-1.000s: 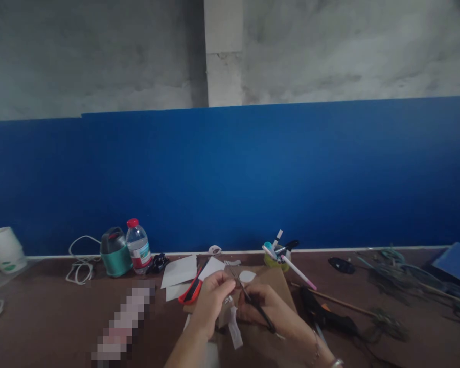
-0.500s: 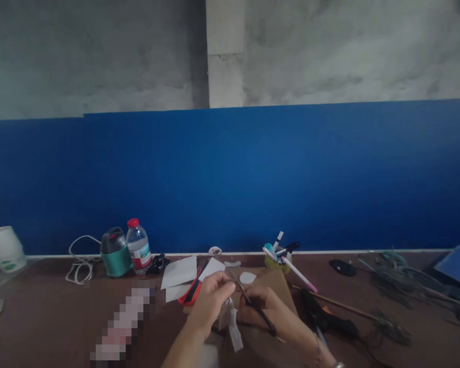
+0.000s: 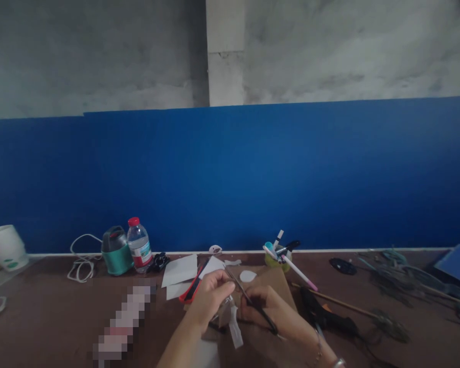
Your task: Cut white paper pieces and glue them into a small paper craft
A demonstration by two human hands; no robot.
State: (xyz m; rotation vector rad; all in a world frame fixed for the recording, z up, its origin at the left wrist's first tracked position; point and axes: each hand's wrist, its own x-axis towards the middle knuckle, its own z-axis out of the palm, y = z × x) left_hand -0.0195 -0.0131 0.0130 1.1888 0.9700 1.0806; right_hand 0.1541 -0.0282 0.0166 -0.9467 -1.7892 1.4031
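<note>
1. At the far left of the bench [image 3: 57,312], a white cup [image 3: 7,248] stands near the blue partition [image 3: 230,179].
2. Next come a looped white cable [image 3: 82,268], a teal and dark device [image 3: 117,258] and, just beside it, a red-capped bottle [image 3: 140,251], upright.
3. A small black item [image 3: 161,261] sits right of the bottle; nearer the person, a blurred-out patch hides whatever lies there.
4. White sheets [image 3: 180,270] overlap, with a red-and-black object [image 3: 191,290] beside them, partly behind the left hand.
5. The left hand [image 3: 211,299] is narrow, thumb and fingers pinched together; I cannot tell what is between them.
6. A crumpled white strip [image 3: 235,331] hangs below, between the two hands.
7. A slim, dark-handled tool [image 3: 261,313] slants up and left, its thin metal end close to the left fingertips.
8. The right hand [image 3: 266,300] is curled round that tool, above brown cardboard [image 3: 279,286]; a rounded white piece [image 3: 248,276] lies just beyond.
9. Farther right are a pot of pens [image 3: 276,261], a pink-tipped marker [image 3: 301,274] leaning out, a black gun-shaped tool [image 3: 331,318], a thin stick [image 3: 343,301], tangled strands [image 3: 398,276] and a blue flat object [image 3: 458,266].
</note>
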